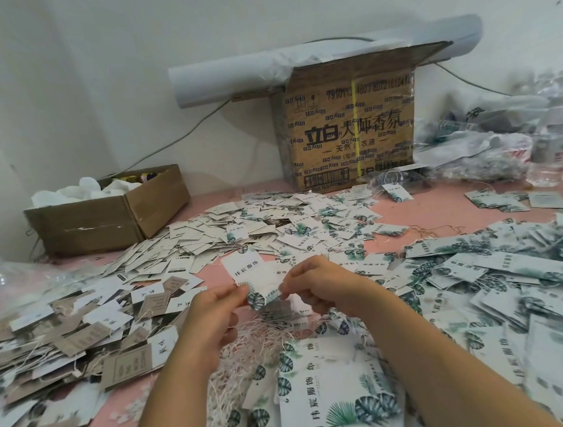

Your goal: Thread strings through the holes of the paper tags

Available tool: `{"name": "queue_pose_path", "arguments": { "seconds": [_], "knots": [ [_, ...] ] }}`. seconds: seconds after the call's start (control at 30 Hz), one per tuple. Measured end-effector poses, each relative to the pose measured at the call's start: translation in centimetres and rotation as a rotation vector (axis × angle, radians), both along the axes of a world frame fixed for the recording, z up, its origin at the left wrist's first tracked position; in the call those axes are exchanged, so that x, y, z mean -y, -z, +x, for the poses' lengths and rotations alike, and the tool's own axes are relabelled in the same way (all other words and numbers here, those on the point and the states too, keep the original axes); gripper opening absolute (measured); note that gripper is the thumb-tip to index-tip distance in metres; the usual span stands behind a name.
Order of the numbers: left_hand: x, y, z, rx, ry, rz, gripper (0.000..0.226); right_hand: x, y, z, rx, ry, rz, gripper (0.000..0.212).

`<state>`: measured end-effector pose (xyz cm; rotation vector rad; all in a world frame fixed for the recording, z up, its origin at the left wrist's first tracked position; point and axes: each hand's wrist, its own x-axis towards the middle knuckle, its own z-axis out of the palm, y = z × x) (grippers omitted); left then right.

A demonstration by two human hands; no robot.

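I hold a white paper tag (249, 274) with green leaf print upright over the middle of the table. My left hand (213, 309) pinches its lower left edge. My right hand (318, 283) pinches at its lower right corner, fingers curled; whether a string is between them I cannot tell. A bundle of pale strings (251, 340) lies under my hands. Several threaded leaf-print tags (338, 393) lie in a heap in front of me.
Loose tags cover the pink table (424, 208): brown and white ones (78, 336) at left, leaf-print ones (520, 276) at right. A small open cardboard box (108, 216) stands back left, a tall printed carton (351, 131) at the back, plastic bags (506, 129) back right.
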<state>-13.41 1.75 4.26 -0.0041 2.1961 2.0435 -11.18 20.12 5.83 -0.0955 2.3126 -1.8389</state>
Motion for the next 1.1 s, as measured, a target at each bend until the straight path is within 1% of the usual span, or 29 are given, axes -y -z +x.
{"name": "queue_pose_path", "arguments": {
  "seconds": [0.07, 0.13, 0.2, 0.27, 0.3, 0.37, 0.43, 0.53, 0.63, 0.7, 0.83, 0.87, 0.97, 1.03, 1.1],
  "knots": [
    [-0.2, 0.2, 0.0, -0.030, -0.010, -0.024, 0.010, 0.1, 0.2, -0.1, -0.019, 0.016, 0.053, 0.020],
    [-0.4, 0.4, 0.1, -0.067, -0.023, -0.060, 0.013, 0.4, 0.4, -0.3, -0.087, 0.084, 0.184, 0.019],
    [-0.6, 0.4, 0.3, -0.103, -0.035, -0.101, 0.014, 0.8, 0.6, -0.6, -0.183, 0.144, 0.309, 0.027],
    [-1.0, 0.5, 0.7, -0.136, -0.031, -0.140, 0.015, 1.0, 0.7, -0.9, -0.255, 0.172, 0.381, 0.035],
    [-1.1, 0.5, 0.8, -0.154, -0.031, -0.152, 0.016, 1.0, 0.7, -1.0, -0.276, 0.173, 0.409, 0.035],
    [-1.3, 0.6, 0.9, -0.196, -0.043, -0.179, 0.018, 1.0, 0.5, -0.9, -0.303, 0.156, 0.454, 0.027],
    [-1.5, 0.6, 1.0, -0.243, -0.053, -0.201, 0.019, 1.0, 0.4, -0.8, -0.325, 0.144, 0.470, 0.024],
    [-1.7, 0.4, 1.3, -0.314, -0.065, -0.226, 0.018, 1.2, 0.0, -0.4, -0.350, 0.150, 0.474, 0.029],
    [-1.9, 0.4, 1.3, -0.372, -0.070, -0.277, 0.016, 1.5, -0.5, -0.1, -0.368, 0.157, 0.468, 0.025],
    [-2.0, 0.4, 1.3, -0.417, -0.073, -0.338, 0.017, 1.8, -0.7, 0.0, -0.384, 0.192, 0.478, 0.033],
    [-2.5, 0.2, 1.3, -0.492, -0.086, -0.460, 0.024, 2.1, -1.0, 0.0, -0.376, 0.283, 0.576, 0.046],
    [-2.5, 0.2, 1.3, -0.512, -0.091, -0.492, 0.027, 2.2, -1.0, 0.1, -0.367, 0.290, 0.597, 0.047],
    [-2.7, 0.0, 1.3, -0.544, -0.098, -0.548, 0.033, 2.3, -1.4, 0.3, -0.343, 0.309, 0.626, 0.038],
    [-2.7, -0.1, 1.4, -0.551, -0.090, -0.556, 0.032, 2.4, -1.6, 0.4, -0.348, 0.320, 0.637, 0.035],
    [-2.7, -0.1, 1.5, -0.557, -0.066, -0.530, 0.026, 2.5, -1.7, 0.4, -0.353, 0.316, 0.620, 0.031]
  ]
}}
